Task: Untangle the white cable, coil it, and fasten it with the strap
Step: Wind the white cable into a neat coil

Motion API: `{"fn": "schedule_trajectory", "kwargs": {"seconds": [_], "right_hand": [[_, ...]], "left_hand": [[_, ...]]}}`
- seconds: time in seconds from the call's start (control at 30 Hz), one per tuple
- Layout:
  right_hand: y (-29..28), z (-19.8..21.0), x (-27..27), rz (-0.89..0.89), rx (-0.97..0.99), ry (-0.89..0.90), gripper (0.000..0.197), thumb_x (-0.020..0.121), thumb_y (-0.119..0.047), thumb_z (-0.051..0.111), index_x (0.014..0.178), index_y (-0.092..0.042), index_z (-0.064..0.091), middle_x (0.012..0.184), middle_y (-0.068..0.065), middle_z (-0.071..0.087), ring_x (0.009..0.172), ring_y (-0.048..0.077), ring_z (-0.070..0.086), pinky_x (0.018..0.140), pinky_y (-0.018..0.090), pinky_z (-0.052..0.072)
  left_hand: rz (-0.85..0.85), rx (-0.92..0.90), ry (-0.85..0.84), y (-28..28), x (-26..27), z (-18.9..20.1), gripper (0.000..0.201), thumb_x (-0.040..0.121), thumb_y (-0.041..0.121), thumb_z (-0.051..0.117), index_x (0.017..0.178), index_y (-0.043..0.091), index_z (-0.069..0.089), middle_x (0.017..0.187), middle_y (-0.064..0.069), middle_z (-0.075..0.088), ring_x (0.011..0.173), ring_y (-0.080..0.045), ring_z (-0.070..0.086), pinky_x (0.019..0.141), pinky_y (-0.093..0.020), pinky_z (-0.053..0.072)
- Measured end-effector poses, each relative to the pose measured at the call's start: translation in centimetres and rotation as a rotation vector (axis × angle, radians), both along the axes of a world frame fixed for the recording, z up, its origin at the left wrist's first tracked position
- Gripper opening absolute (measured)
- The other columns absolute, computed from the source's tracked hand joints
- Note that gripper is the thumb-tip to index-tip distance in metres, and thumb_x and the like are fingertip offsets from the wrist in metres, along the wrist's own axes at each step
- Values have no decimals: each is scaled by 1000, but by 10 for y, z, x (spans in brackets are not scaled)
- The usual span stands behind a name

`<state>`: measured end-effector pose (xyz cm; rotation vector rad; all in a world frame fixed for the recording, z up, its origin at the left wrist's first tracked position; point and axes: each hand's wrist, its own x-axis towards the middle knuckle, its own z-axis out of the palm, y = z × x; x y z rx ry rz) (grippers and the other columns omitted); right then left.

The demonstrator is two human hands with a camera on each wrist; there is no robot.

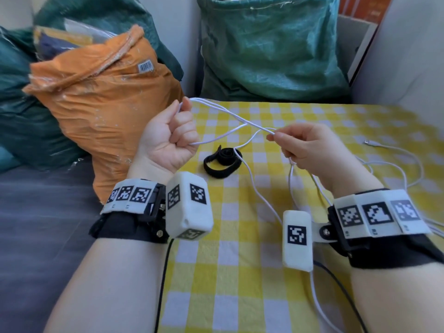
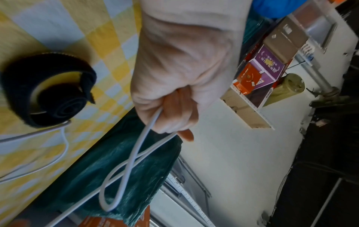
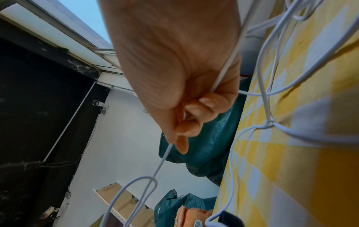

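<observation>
White cable (image 1: 223, 111): light, limp, tangle-prone; your left hand (image 1: 168, 135) fists its loops, right hand (image 1: 305, 146) pinches one strand; grip beside crossings

Your bench (image 1: 240, 296) in yellow-checked cloth, black strap (image 1: 222, 163) curled on it, white cable (image 1: 406, 162) trailing beside.

An orange sack (image 1: 105, 97) leans beside a green sack (image 1: 269, 49).

No legible text is found. A barcode label (image 1: 145, 66) is carried on the orange sack (image 1: 105, 102), digits unreadable; black-and-white square markers (image 1: 297, 234) are borne on the wrist units, without lettering.
</observation>
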<state>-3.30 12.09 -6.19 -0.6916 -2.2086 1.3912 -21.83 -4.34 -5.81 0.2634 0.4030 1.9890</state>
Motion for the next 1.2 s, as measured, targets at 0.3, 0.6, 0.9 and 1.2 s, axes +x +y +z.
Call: {"fn": "schedule_trajectory", "kwargs": {"seconds": [0.3,0.6,0.9,1.2], "right_hand": [[0,-2,0,-257,123,-130,16,84,-26,65,69,-20,63,60,-3,61,48,13,46,47,23,34],[-22,18,4,118,78,-252,8,82,-11,69,83,-18,74,59,-5,57,46,5,47,44,12,41],[-32,19,-1,242,-27,-86,22,75,-6,77,69,-14,58,53,2,59,47,10,52,48,19,44],[-22,19,-1,24,-88,75,15,84,-7,67,73,-15,62,64,5,67,44,5,54,45,16,44]], "left_hand": [[382,-43,21,-4,-12,-1,32,101,23,30,86,10,55,46,6,33,35,-8,28,40,-18,26],[240,-180,703,10,29,14,24,100,10,27,89,13,48,60,2,53,61,-13,56,68,-24,49],[135,-350,1062,23,53,11,24,102,8,28,90,11,48,72,-5,68,78,-24,59,76,-35,42],[416,-217,698,18,41,17,24,103,11,29,87,15,46,73,-3,70,90,-22,66,77,-29,53]]}}
